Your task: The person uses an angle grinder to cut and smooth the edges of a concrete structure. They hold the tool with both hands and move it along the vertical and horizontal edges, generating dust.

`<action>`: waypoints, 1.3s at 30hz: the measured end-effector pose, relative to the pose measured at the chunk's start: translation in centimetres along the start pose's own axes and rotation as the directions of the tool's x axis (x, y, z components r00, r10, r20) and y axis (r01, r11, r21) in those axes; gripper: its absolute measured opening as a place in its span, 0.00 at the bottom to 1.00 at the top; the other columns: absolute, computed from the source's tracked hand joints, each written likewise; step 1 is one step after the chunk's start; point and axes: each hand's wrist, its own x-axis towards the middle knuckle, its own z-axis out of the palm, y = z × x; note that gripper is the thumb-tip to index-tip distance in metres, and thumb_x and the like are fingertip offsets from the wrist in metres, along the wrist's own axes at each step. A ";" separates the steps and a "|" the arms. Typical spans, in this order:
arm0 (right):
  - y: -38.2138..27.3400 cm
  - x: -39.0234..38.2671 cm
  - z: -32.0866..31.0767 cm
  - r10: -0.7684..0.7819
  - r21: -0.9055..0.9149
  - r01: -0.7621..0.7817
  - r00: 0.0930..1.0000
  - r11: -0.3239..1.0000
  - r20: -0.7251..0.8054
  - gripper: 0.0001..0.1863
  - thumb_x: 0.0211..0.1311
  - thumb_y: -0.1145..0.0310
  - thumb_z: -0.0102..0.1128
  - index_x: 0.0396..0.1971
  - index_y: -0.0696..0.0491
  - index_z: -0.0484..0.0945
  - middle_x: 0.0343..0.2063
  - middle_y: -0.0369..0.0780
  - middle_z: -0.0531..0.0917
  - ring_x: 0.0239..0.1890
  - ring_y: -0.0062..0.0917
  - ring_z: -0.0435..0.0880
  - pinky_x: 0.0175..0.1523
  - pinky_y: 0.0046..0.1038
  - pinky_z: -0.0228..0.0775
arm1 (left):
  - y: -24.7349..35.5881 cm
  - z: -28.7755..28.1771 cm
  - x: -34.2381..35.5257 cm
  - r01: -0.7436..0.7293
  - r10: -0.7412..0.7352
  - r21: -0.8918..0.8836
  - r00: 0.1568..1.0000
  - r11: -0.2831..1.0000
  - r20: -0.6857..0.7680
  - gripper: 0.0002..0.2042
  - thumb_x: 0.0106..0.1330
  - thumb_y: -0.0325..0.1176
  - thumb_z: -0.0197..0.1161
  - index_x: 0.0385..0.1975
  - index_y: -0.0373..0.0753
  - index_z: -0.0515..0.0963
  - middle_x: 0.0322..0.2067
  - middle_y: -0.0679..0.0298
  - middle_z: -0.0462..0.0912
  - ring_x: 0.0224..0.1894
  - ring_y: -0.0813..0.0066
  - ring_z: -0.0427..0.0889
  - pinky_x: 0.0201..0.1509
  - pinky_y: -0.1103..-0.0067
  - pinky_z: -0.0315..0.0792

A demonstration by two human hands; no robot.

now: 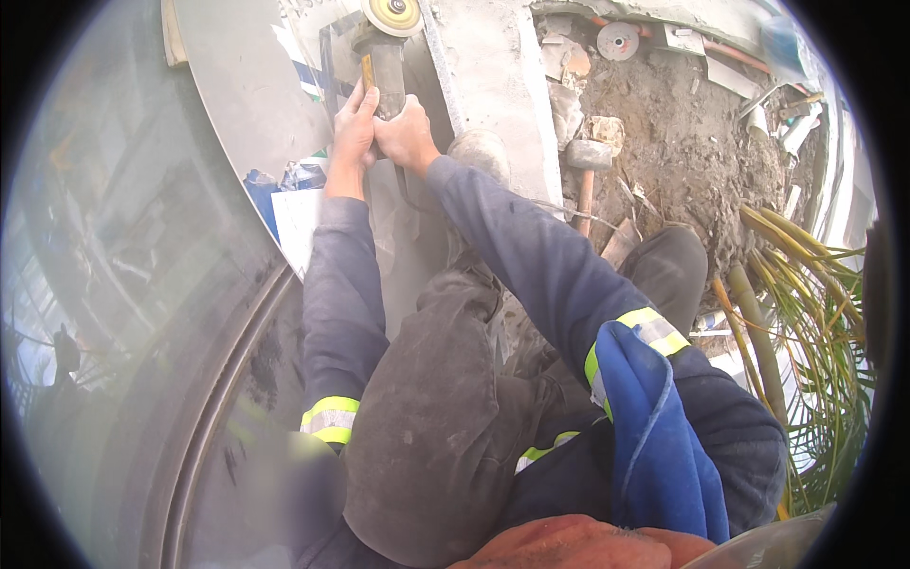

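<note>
An angle grinder with a yellowish disc points away from me at the top of the view. My left hand is closed around the left side of its body, the thumb lying along it. On the other side, my right hand wraps the rear of the same tool. Directly left of the grinder lies a grey panel. A pale slab with a straight edge runs along its right. Whether the disc is spinning, I cannot tell.
To the right, a mallet with a wooden handle rests on soil among rubble. Beyond it lies a loose round disc. Palm fronds stand at the right edge. Blue plastic and a white piece sit near my left forearm.
</note>
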 end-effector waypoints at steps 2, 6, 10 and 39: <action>0.6 -0.7 0.0 -0.005 0.003 0.005 1.000 1.000 0.000 0.35 0.53 0.51 0.76 0.46 0.66 0.72 0.44 0.59 0.85 0.47 0.46 0.88 0.52 0.39 0.81 | -0.4 -0.3 -0.8 0.006 -0.006 0.006 1.000 1.000 -0.001 0.28 0.78 0.32 0.60 0.75 0.34 0.63 0.60 0.58 0.79 0.52 0.72 0.82 0.54 0.75 0.79; 1.3 -2.3 -0.4 -0.011 0.006 0.011 1.000 1.000 0.013 0.35 0.53 0.51 0.76 0.46 0.66 0.72 0.44 0.59 0.85 0.48 0.45 0.88 0.52 0.39 0.81 | -0.7 0.0 -2.9 0.028 -0.028 -0.026 1.000 0.999 0.003 0.28 0.78 0.31 0.59 0.76 0.34 0.62 0.61 0.56 0.78 0.54 0.71 0.82 0.56 0.74 0.79; 2.0 -2.9 -0.5 0.015 0.012 -0.015 1.000 1.000 0.024 0.35 0.53 0.51 0.76 0.46 0.66 0.71 0.45 0.59 0.85 0.49 0.46 0.88 0.53 0.39 0.80 | -1.0 0.0 -4.0 0.015 -0.015 -0.020 1.000 1.000 0.015 0.28 0.79 0.31 0.58 0.76 0.34 0.61 0.62 0.55 0.78 0.57 0.69 0.82 0.58 0.74 0.78; 0.6 0.2 -0.5 -0.010 0.000 0.010 1.000 1.000 0.021 0.39 0.50 0.50 0.78 0.47 0.68 0.72 0.46 0.61 0.84 0.50 0.47 0.87 0.53 0.40 0.81 | -0.4 0.3 -0.2 -0.031 0.031 0.027 0.999 0.999 -0.005 0.28 0.77 0.33 0.61 0.73 0.31 0.65 0.61 0.57 0.79 0.55 0.73 0.81 0.58 0.76 0.76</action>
